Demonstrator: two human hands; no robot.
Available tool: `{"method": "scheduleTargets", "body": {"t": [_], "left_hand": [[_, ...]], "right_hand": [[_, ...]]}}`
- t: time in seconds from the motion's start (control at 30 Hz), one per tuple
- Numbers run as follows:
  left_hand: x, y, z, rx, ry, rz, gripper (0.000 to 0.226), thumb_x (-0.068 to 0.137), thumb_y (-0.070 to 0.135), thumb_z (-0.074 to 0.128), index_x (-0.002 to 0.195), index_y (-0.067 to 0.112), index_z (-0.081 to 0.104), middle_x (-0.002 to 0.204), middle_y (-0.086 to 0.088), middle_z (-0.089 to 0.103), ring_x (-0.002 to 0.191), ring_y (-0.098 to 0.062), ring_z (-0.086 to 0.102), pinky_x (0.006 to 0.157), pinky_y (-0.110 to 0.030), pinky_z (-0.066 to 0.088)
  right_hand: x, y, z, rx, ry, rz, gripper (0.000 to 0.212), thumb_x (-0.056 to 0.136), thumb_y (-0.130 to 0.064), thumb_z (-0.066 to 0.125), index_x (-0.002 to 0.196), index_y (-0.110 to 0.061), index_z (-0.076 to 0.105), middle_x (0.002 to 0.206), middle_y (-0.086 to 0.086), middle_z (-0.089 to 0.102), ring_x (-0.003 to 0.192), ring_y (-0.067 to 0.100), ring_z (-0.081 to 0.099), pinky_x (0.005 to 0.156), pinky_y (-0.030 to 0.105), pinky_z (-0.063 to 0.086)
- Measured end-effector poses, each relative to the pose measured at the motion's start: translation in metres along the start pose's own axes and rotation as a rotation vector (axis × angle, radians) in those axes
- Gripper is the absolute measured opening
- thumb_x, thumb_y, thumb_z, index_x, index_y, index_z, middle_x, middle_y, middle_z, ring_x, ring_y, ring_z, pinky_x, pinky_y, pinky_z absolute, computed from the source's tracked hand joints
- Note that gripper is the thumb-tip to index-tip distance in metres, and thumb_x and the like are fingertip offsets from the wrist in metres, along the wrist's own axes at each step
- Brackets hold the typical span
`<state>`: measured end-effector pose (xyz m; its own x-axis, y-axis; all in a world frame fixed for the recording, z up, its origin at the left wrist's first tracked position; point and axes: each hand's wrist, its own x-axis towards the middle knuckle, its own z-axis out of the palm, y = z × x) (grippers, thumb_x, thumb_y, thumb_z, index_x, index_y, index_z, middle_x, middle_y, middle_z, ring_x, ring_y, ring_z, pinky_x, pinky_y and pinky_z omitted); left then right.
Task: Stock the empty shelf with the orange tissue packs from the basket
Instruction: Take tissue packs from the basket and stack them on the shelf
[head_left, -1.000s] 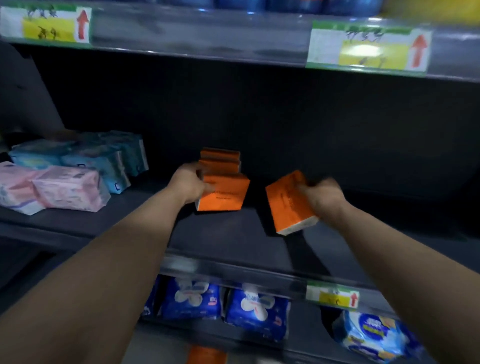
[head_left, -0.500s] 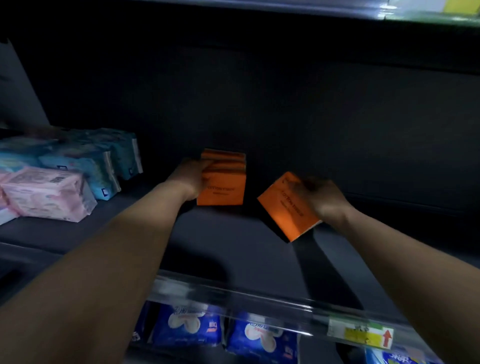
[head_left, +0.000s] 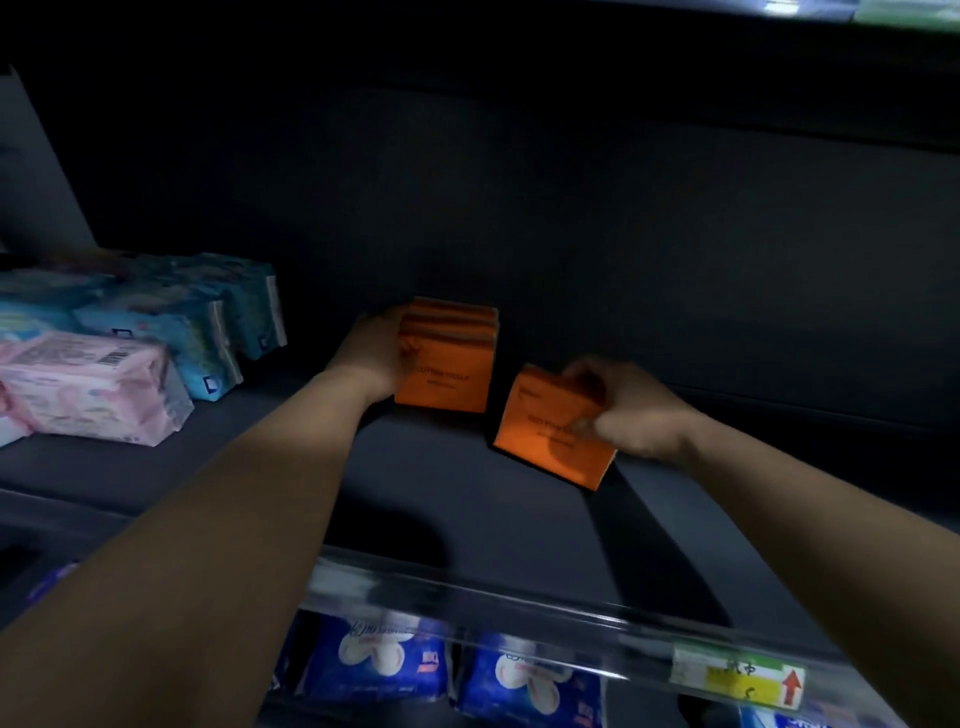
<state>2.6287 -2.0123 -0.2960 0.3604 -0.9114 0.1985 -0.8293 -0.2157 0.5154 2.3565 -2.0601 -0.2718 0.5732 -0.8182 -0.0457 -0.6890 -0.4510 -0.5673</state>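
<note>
Head view: the left hand (head_left: 371, 358) steadies an upright row of orange packs (head_left: 445, 358) near the shelf's (head_left: 441, 499) back edge. The right hand (head_left: 621, 410) grips 1 tilted pack (head_left: 540, 441) just right of it, fingers wrapped over its top, nearer for sliding it leftward.

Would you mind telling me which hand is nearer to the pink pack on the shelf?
Left. The left hand is right of the pink pack, on the orange row; the right hand is farther right.
</note>
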Motion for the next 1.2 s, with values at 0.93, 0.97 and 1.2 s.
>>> {"method": "scheduleTargets", "body": {"t": [0.93,0.97,1.2], "left_hand": [[-0.072,-0.015,-0.026,-0.088,0.319,-0.020,0.042,0.087,0.015,0.053,0.129,0.018,0.056,0.116,-0.007,0.066,0.104,-0.027,0.061,0.086,-0.037,0.051],[-0.076,-0.008,-0.027,-0.085,0.312,-0.013,0.041,0.087,0.015,0.053,0.129,0.019,0.056,0.116,-0.005,0.065,0.105,-0.026,0.061,0.086,-0.036,0.051],[-0.117,0.057,-0.027,-0.034,0.233,0.075,0.033,0.091,0.020,0.049,0.123,0.018,0.058,0.115,-0.007,0.062,0.098,-0.027,0.060,0.079,-0.039,0.052]], "right_hand": [[0.022,-0.046,0.066,0.048,0.407,-0.151,0.053,0.084,-0.045,0.061,0.133,-0.029,0.048,0.125,0.003,0.040,0.122,0.025,0.035,0.098,0.025,0.029],[0.015,-0.041,0.060,-0.060,0.399,-0.159,0.054,0.087,-0.045,0.058,0.136,-0.027,0.045,0.132,0.006,0.042,0.123,0.027,0.036,0.099,0.027,0.030],[-0.062,-0.019,0.011,-0.383,0.374,-0.120,0.057,0.089,-0.039,0.055,0.140,-0.019,0.041,0.142,0.007,0.046,0.130,0.029,0.038,0.110,0.037,0.029]]}}
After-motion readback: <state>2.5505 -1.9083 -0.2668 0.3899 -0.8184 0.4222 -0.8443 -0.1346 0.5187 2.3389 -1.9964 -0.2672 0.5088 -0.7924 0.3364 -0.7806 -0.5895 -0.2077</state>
